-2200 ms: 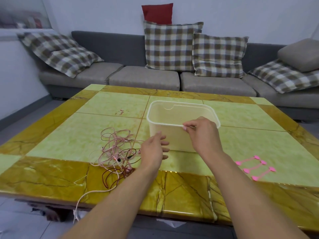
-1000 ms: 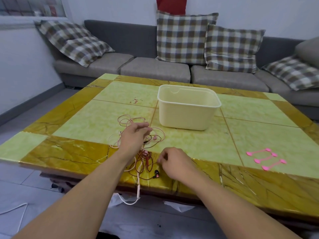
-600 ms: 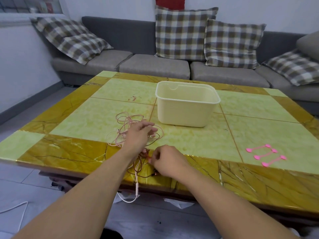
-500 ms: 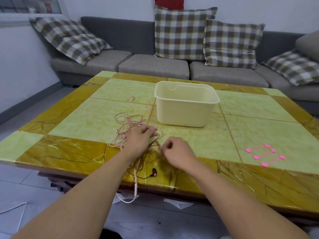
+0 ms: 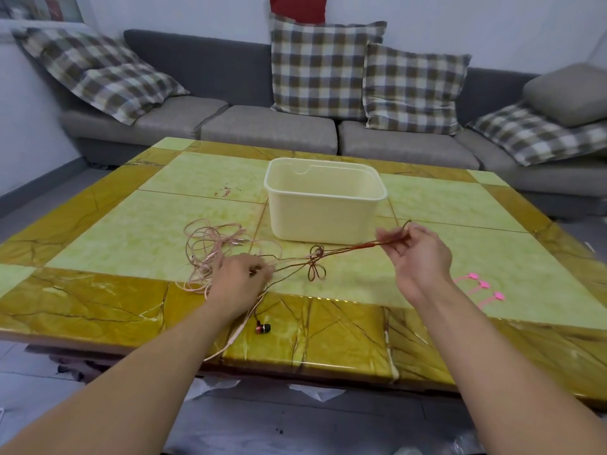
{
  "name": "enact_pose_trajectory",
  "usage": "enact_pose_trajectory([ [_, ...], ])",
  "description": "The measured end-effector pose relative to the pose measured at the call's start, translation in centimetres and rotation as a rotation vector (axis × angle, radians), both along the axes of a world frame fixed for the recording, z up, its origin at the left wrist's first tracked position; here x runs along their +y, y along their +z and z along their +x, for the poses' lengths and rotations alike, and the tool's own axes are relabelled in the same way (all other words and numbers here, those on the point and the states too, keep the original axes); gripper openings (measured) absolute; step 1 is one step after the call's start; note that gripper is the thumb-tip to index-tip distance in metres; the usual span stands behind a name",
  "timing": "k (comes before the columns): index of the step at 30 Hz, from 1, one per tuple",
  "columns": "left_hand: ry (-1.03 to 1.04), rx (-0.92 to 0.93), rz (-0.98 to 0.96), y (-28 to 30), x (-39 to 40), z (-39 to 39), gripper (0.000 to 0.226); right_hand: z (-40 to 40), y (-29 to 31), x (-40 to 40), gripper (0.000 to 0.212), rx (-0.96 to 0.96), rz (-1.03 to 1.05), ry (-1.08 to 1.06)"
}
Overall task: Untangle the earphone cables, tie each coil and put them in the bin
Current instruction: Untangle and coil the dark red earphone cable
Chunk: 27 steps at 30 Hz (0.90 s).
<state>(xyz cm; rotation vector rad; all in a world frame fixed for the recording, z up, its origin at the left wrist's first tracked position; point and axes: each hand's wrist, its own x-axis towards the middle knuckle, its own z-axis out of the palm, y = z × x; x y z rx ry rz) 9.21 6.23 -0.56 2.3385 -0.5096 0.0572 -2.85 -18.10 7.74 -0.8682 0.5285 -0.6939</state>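
Bin (image 5: 323, 208) mid-table (image 5: 98, 224); cables (image 5: 213, 247) front-left, ties (image 5: 483, 287) front-right, sofa (image 5: 269, 126) behind.

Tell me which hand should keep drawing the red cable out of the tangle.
Right. The right hand already pinches the red cable, stretched taut in front of the bin, while the left hand pins the pink tangle.

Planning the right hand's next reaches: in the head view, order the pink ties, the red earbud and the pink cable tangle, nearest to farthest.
From the right hand:
1. Pink ties, just to its right.
2. Red earbud, at the near table edge, leftward.
3. Pink cable tangle, far left, beyond the left hand.
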Motion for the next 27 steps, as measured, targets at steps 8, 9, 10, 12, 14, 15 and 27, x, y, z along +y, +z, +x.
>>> enact_pose_trajectory([
  [8, 0.094, 0.036, -0.246, 1.1, -0.9, -0.6, 0.03, -0.6, -0.6, -0.4, 0.016, 0.531, -0.893, 0.18],
  [9, 0.116, 0.026, -0.273, 1.5, -1.1, -0.9, 0.031, -0.8, -0.8, 0.0, 0.02, 0.626, -1.089, 0.278],
  [10, 0.137, 0.018, -0.293, 1.9, -1.2, -1.2, 0.031, -0.8, -1.1, 0.3, 0.029, 0.708, -1.225, 0.377],
  [12, 0.128, -0.017, -0.315, 2.7, -1.4, -1.7, 0.031, -0.8, -1.5, 1.3, 0.047, 0.83, -1.358, 0.518],
  [14, 0.076, -0.054, -0.338, 3.4, -1.8, -2.3, 0.032, -0.5, -2.3, 2.2, 0.052, 0.904, -1.449, 0.58],
  [15, 0.046, -0.065, -0.347, 3.7, -1.9, -2.7, 0.031, -0.2, -2.8, 2.5, 0.048, 0.925, -1.494, 0.579],
  [27, -0.239, 0.062, 0.035, 3.6, -1.5, -3.3, 0.022, 1.1, -3.2, 4.8, 0.015, 0.482, -0.627, 0.569],
])
